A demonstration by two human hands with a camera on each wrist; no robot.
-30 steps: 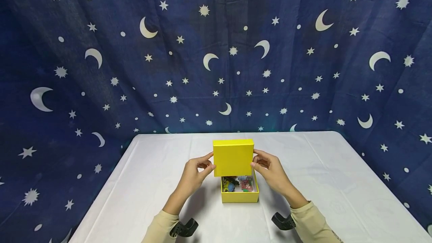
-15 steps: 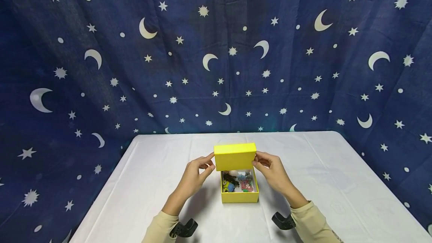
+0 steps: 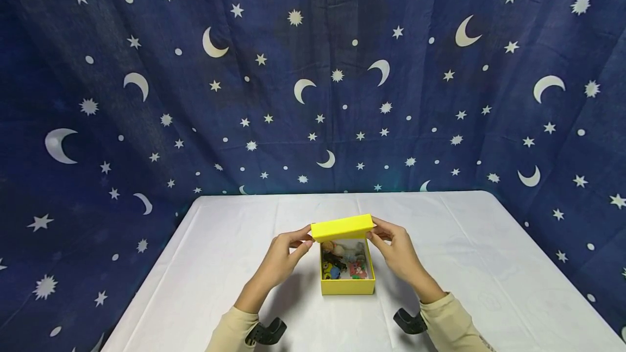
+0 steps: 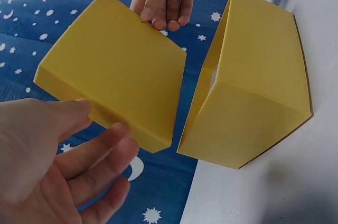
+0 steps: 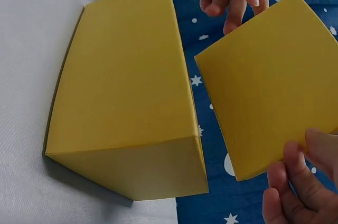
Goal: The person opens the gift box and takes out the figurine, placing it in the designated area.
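A yellow box lid (image 3: 342, 227) is held tilted above the back of an open yellow box (image 3: 348, 287). My left hand (image 3: 280, 258) grips the lid's left edge between thumb and fingers. At the opposite edge, my right hand (image 3: 400, 253) grips it the same way. Small toys lie inside the box: a yellow-and-blue figure (image 3: 330, 271), a red-and-pink one (image 3: 358, 270) and a black item (image 3: 335, 259). Further toys toward the back are hard to make out. Both wrist views show the lid (image 4: 116, 71) apart from the box (image 5: 127, 76).
The box stands on a table with a white cloth (image 3: 220, 265). Behind the table hangs a dark blue curtain (image 3: 274, 167) with moons and stars. A black wrist device (image 3: 266, 331) is on the left arm, another (image 3: 411, 321) on the right.
The lid has tipped from nearly upright toward flat and come down slightly at its top edge, its right side now higher. More of the box's inside shows. Both hands keep their hold.
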